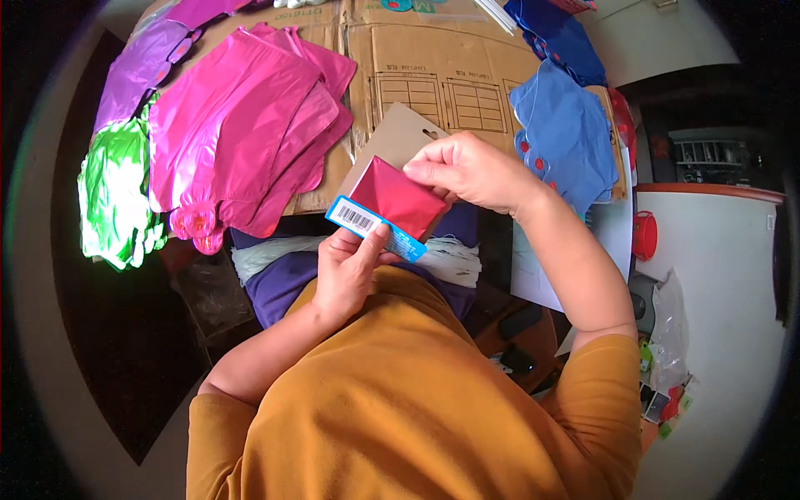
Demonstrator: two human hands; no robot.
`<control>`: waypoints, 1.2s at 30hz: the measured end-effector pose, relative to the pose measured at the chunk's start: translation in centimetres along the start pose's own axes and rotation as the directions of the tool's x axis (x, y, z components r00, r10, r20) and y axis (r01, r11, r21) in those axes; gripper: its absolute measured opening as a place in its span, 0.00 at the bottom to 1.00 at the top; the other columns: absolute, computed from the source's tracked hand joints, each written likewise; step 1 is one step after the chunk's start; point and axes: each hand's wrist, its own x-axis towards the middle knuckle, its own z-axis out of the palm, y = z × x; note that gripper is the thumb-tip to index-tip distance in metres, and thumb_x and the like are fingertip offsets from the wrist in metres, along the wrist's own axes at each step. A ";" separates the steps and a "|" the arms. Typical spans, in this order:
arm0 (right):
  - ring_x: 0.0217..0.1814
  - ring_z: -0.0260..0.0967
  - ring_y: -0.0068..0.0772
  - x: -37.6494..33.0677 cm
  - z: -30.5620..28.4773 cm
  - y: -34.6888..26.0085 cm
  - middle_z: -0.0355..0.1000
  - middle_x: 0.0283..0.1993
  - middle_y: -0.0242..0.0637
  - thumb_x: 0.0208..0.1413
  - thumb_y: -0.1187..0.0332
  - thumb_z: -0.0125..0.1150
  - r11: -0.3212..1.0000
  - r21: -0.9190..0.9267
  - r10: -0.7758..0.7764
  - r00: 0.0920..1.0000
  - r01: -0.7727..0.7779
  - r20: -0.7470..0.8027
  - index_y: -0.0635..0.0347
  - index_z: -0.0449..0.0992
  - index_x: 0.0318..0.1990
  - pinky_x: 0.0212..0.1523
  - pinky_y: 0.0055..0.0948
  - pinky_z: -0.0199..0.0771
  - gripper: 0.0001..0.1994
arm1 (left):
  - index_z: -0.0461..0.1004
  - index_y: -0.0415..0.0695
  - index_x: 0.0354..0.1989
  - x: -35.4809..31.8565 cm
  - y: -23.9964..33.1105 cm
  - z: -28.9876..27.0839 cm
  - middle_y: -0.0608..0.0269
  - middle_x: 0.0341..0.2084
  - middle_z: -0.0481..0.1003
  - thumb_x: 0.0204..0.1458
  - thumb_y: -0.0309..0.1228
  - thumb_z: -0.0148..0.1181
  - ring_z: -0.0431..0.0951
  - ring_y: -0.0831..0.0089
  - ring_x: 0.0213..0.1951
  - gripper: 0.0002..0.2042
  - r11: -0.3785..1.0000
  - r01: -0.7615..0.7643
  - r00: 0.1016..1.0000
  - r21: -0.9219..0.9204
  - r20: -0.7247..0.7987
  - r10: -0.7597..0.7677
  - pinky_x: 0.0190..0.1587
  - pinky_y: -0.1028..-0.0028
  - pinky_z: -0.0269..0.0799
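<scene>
In front of my waist I hold a packaging card (pixel 398 133), brown on its bare side, with a hang slot near the top and a blue-edged barcode strip (pixel 354 218) along its bottom. A folded red foil balloon (pixel 392 193) lies against it. My left hand (pixel 346 271) grips the card's lower edge, its thumb pressed on the strip. The fingers of my right hand (pixel 475 171) pinch the foil's upper right side; their tips are partly hidden. Flat pink foil balloons (pixel 242 125) lie stacked to the left.
A worn cardboard surface (pixel 433 58) lies ahead. Purple foil (pixel 142 71) and shiny green foil (pixel 121 192) lie at its left, blue foil (pixel 567 125) at its right. White strings (pixel 450 260) cross my lap. A red container (pixel 644 236) is at the right.
</scene>
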 end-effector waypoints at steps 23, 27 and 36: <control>0.78 0.49 0.43 1.0 1.2 3.9 0.54 0.76 0.32 0.56 0.74 0.55 0.223 -0.805 -0.637 0.707 0.550 0.307 0.45 0.62 0.70 0.75 0.56 0.44 0.31 | 0.77 0.45 0.39 0.5 1.5 1.5 0.63 0.33 0.82 0.64 0.30 0.56 0.83 0.72 0.35 0.05 0.966 0.174 0.985 -0.192 0.053 -0.167 0.40 0.69 0.82; 0.78 0.48 0.43 0.8 1.2 4.0 0.53 0.77 0.33 0.59 0.70 0.52 0.204 -0.831 -0.620 0.725 0.518 0.300 0.47 0.60 0.71 0.75 0.57 0.41 0.30 | 0.76 0.46 0.38 0.4 1.9 2.2 0.67 0.32 0.80 0.64 0.31 0.57 0.82 0.75 0.33 0.05 0.968 0.187 0.982 -0.167 0.015 -0.187 0.39 0.70 0.81; 0.78 0.46 0.51 0.6 2.0 3.8 0.52 0.77 0.36 0.63 0.63 0.48 0.222 -0.835 -0.616 0.736 0.504 0.281 0.51 0.60 0.71 0.75 0.58 0.38 0.28 | 0.74 0.50 0.45 0.4 1.2 2.6 0.71 0.35 0.80 0.63 0.30 0.57 0.81 0.76 0.35 0.05 0.982 0.102 0.995 -0.158 0.004 -0.103 0.38 0.71 0.79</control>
